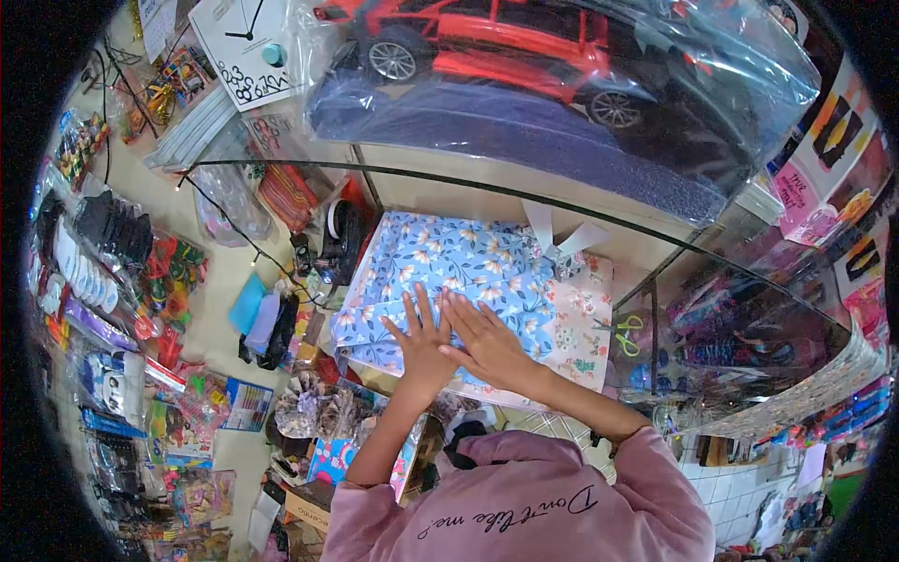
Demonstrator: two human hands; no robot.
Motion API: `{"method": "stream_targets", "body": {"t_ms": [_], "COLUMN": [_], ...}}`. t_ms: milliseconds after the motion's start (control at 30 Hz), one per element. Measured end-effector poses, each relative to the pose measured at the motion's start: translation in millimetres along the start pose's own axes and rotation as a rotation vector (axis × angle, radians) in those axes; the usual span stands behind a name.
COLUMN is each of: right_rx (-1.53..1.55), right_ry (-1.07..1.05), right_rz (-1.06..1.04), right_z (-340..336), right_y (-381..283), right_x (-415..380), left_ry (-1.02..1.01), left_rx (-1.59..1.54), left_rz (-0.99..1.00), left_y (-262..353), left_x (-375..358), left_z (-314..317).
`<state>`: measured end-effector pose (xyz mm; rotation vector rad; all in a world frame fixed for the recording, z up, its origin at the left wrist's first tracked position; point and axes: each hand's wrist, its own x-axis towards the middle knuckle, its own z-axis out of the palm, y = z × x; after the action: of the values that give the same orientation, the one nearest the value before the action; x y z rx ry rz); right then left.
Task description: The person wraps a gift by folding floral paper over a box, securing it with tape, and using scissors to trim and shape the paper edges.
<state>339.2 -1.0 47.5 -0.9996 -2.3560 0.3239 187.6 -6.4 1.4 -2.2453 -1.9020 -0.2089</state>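
Note:
My left hand (421,345) lies flat with fingers spread on blue floral paper (426,248) folded over a flat, rectangular shape. Right beside it, overlapping at the thumb, my right hand (492,348) also presses down flat, fingers stretched out. A folded edge of the paper runs just under the fingertips. Beneath the blue paper, a sheet of pale pink floral paper (582,328) shows at the right and along the front. White strips (557,234) stick up at the far right corner of the blue paper. Scissors with green handles (629,335) rest at the right edge.
Above the work surface, a glass shelf edge (468,183) carries a red toy car (524,51) in clear plastic. Tape rolls (339,220) and small goods crowd the left side. Packaged items hang on the left wall; a glass case (740,347) stands at right.

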Motion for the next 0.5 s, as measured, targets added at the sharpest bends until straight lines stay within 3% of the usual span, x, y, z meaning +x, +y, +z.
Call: {"method": "stream_targets", "body": {"t_ms": [100,200,500], "right_rx": [0.060,0.130,-0.004], "right_ry": [-0.079,-0.080,-0.040], "right_rz": [0.071,0.080,0.132], "right_z": [-5,-11,-29], "right_y": [13,25,35], "right_x": [-7,-9,-15], "left_ry": [-0.214,-0.266,-0.136], "left_rx": [-0.323,-0.304,-0.373], "left_rz": [-0.015,-0.028,-0.045], "left_y": [1,1,-2], "left_x": [2,4,1], "left_z": [-46,-44,-34]}}
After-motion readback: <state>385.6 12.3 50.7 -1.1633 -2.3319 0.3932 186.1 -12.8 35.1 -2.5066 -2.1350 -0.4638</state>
